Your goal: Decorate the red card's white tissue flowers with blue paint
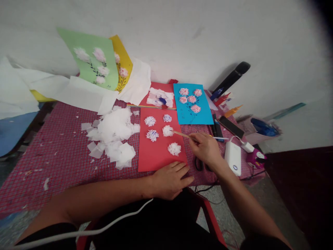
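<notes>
My right hand is closed around a thin tan stick, which looks like a slim brush. The stick's tip touches a white crumpled-paper flower on a red sheet. My left hand lies flat with fingers stretched over the sheet's lower edge. Just above it on the sheet sits another white paper flower. Purple-speckled paper flowers stand on the left and top of the sheet. At its top edge is a stained white tissue with a dark blue blot.
Left of the sheet lies a pile of white tissue squares. A blue flower card is at the back; a green card leans on the wall. A phone, white power bank and black scissors lie right.
</notes>
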{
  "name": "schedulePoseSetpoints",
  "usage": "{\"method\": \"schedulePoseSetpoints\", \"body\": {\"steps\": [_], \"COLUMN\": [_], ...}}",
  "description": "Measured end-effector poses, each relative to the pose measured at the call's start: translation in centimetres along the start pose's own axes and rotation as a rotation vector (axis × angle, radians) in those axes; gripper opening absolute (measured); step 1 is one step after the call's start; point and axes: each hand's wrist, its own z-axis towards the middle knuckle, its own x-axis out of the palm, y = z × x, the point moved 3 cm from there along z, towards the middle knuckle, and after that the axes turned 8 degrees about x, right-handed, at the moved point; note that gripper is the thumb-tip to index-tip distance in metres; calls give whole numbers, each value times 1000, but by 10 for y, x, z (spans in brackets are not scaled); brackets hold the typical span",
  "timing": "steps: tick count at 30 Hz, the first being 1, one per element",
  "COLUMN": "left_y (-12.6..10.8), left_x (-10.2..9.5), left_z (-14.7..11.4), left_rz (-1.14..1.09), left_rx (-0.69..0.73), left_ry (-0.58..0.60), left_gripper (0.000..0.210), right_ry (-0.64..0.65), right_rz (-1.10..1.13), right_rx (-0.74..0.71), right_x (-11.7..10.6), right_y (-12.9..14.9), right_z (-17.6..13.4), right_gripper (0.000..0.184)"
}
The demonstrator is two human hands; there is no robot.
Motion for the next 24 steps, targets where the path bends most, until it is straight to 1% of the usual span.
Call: {"method": "schedulePoseSetpoints", "body": {"steps": [3, 8, 24], "left_y": [0, 0, 0], "left_x": [1, 1, 0], "left_z": [0, 0, 0], "left_rz": [6, 21, 4], "left_rx": [7, 5, 11], "left_ry": [3, -2, -10], "left_gripper": [57, 57, 57], "right_ry": [15, -19, -12], "right_rz": [9, 24, 30], "right_rx": [-2, 10, 34], "right_x": [1, 0, 0], "right_y": [0, -2, -4], "right_z": [1, 0, 2], "right_gripper": [17, 17, 19]}}
